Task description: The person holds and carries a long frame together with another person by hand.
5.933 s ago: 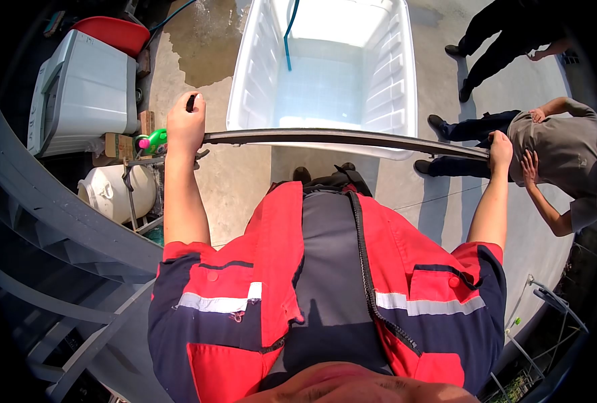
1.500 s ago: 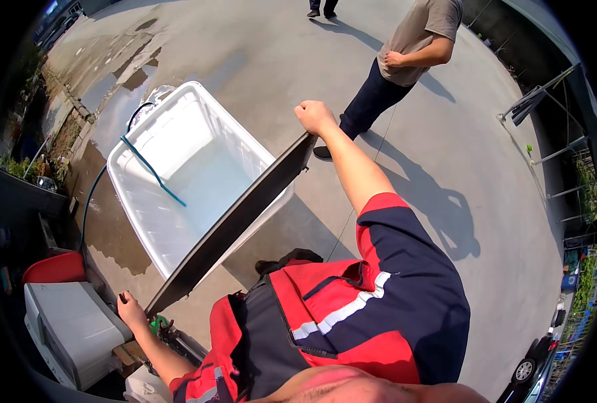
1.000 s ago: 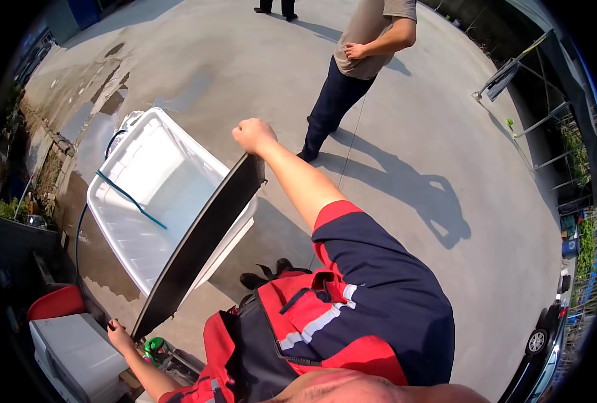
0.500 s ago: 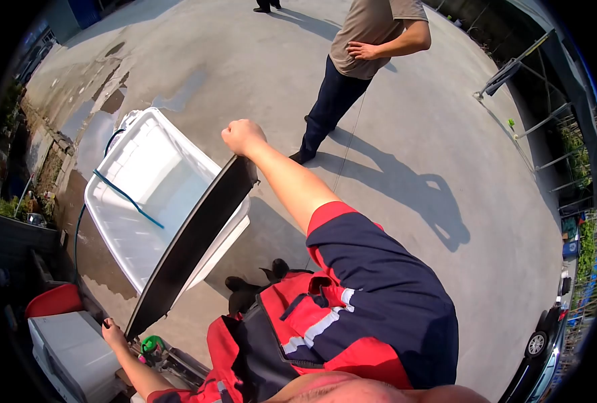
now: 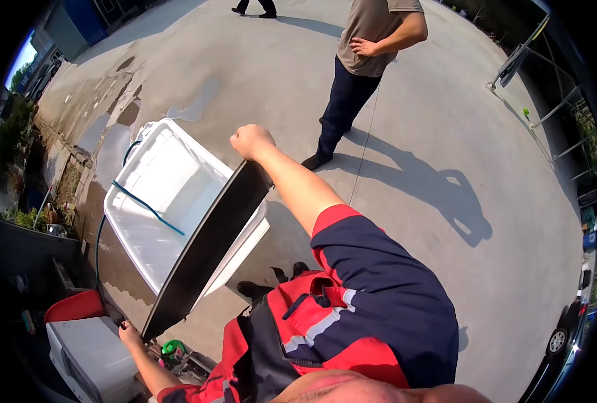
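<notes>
A long, black, slightly curved panel is held slantwise between my hands, above the near side of a white plastic tub. My right hand is closed in a fist round its upper end. My left hand is at its lower end, the fingers curled against the edge and partly hidden. Pale bluish water shows in the tub, and the panel hides part of the tub's near side. A blue-green hose hangs over the rim into it.
A person stands beyond the tub, hand on hip; another person's legs show farther off. At lower left are a white box and a red object. Wet patches mark the concrete. A dark car is at right.
The view has shifted, so tub, panel and hands appear a little farther right and lower. Both hands keep their hold on the panel. The distant person's legs are farther apart.
</notes>
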Demonstrator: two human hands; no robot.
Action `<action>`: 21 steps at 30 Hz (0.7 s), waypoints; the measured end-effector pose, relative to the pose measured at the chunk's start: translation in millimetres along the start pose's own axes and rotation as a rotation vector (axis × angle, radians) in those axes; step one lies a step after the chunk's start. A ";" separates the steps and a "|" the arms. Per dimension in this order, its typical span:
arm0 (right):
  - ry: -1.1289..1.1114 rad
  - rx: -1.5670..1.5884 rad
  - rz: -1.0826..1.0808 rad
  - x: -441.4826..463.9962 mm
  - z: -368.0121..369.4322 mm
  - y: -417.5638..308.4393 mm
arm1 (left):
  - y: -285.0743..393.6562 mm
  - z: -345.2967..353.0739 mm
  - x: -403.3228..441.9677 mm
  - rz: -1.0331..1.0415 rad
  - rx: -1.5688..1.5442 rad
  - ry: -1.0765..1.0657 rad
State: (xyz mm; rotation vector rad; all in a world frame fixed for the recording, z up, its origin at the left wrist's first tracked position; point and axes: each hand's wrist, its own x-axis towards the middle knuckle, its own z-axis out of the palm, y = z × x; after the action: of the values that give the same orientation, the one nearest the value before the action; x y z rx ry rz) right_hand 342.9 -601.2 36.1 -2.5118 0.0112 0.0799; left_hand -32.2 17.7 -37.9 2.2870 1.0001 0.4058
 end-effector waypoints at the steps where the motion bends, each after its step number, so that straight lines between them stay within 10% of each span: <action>1: -0.004 -0.007 -0.002 1.2 0.7 0.3 | 0.1 1.4 0.5 0.044 0.013 0.025; 21: 0.022 0.022 0.009 -8.2 5.6 9.7 | -29.0 -5.1 7.8 0.077 0.232 0.013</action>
State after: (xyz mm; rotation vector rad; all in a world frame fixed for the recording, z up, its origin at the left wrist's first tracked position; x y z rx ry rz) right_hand 334.1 -605.8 26.4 -2.4903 0.0323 0.0555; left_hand -45.7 41.0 -52.1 2.5396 1.0136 0.3513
